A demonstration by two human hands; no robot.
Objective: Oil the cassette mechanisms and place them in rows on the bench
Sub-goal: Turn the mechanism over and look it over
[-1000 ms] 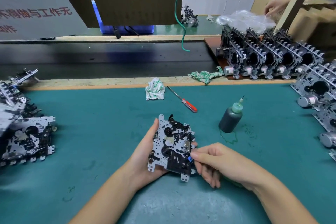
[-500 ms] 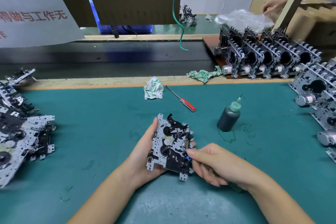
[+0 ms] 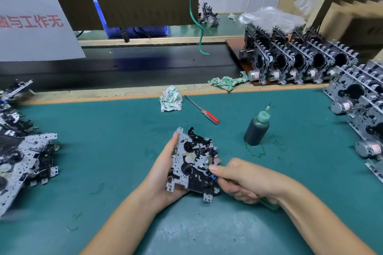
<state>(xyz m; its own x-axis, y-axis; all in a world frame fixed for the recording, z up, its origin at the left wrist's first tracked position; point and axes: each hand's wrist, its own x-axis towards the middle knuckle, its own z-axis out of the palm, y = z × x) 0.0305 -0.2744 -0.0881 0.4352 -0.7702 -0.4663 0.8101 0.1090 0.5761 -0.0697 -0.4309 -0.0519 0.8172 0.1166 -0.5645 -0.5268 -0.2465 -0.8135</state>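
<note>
My left hand (image 3: 160, 174) grips a cassette mechanism (image 3: 192, 163), a silver plate with black gears, from its left side and holds it tilted above the green bench mat (image 3: 103, 130). My right hand (image 3: 248, 180) is curled at the mechanism's right edge, its thumb tip touching the edge near a small blue part. A green-tinted oiler (image 3: 269, 205) sticks out of that fist by the wrist; the rest of it is hidden. A dark oil bottle (image 3: 257, 130) with a green needle cap stands upright to the right, apart from both hands.
A pile of mechanisms (image 3: 27, 157) lies at the left edge. Rows of upright mechanisms (image 3: 296, 62) stand at the back right, and more mechanisms (image 3: 362, 109) line the right edge. A red-handled screwdriver (image 3: 204, 111) and a crumpled rag (image 3: 171, 99) lie behind my hands.
My right thumb has slid a little up the mechanism's right edge. The left hand keeps the same grip. The other person's hand at the back right is gone from view.
</note>
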